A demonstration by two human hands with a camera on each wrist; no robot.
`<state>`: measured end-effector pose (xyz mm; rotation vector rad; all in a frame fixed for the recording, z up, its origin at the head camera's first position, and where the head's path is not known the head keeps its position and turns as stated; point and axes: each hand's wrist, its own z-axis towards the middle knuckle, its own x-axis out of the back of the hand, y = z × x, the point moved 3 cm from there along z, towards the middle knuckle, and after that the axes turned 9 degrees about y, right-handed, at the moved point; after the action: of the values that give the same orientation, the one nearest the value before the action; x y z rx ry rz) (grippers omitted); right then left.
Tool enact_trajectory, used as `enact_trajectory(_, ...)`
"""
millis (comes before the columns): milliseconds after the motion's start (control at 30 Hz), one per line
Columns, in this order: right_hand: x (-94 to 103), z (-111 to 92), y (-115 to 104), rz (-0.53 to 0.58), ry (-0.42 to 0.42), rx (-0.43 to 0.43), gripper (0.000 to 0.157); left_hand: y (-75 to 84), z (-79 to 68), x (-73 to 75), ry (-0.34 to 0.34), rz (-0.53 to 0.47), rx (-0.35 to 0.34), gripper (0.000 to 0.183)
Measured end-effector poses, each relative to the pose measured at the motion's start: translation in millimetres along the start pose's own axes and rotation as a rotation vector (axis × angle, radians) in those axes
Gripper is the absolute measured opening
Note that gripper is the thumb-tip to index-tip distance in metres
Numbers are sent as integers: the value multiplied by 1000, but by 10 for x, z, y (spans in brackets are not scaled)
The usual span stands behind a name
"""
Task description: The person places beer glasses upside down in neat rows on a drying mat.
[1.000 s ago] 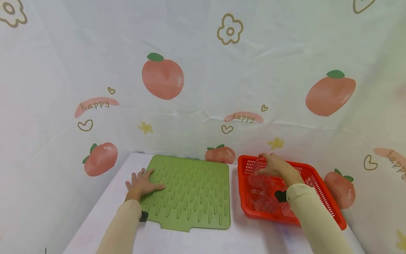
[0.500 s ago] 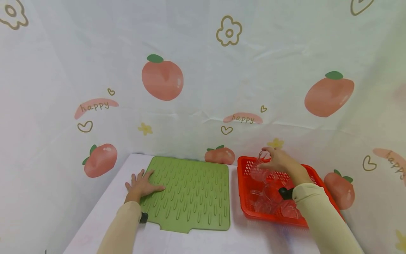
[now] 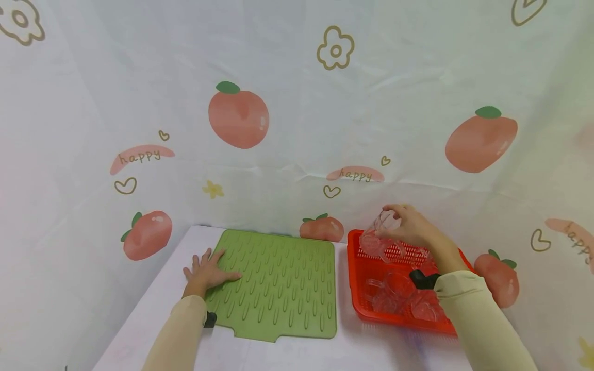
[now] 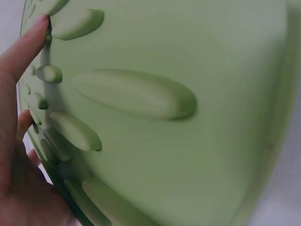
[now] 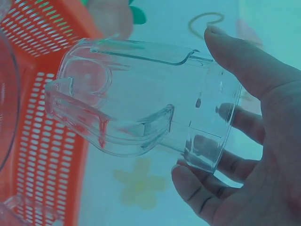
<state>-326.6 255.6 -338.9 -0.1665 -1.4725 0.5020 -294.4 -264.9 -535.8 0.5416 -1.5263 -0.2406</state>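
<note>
My right hand (image 3: 413, 226) grips a clear mug (image 3: 371, 241) by one end, tilted over the back left of the red basket (image 3: 353, 288). In the right wrist view, the thumb and fingers wrap round one end of the mug (image 5: 141, 84), and its handle (image 5: 127, 146) curves along the lower side. Several more clear mugs (image 3: 387, 299) lie in the basket. My left hand (image 3: 206, 273) rests spread on the left edge of a green mat (image 3: 283, 278) with raised oval ridges. In the left wrist view, fingers (image 4: 33, 40) touch the mat's surface.
The mat and the basket stand side by side on a white table (image 3: 343, 350), a narrow gap between them. A white cloth backdrop (image 3: 278, 190) printed with fruit and flowers hangs right behind both.
My right hand has lifted the mug up from among the others in the basket, toward the back rim. The left hand has stayed in place on the mat.
</note>
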Motion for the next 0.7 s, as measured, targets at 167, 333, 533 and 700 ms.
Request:
enact_trajectory(167, 82, -38, -60, 24, 19, 33, 83, -40, 24, -28, -2, -24, -8, 118)
enact_trajectory(333, 152, -86, -134, 64, 36, 44, 81, -62, 41, -53, 10, -34, -30, 122)
enact_trajectory(533, 180, -119, -208, 138, 49, 54, 78, -35, 26, -26, 13, -27, -21, 120)
enact_trajectory(700, 140, -128, -250, 246, 52, 38, 77, -36, 26, -2, 18, -12, -16, 119)
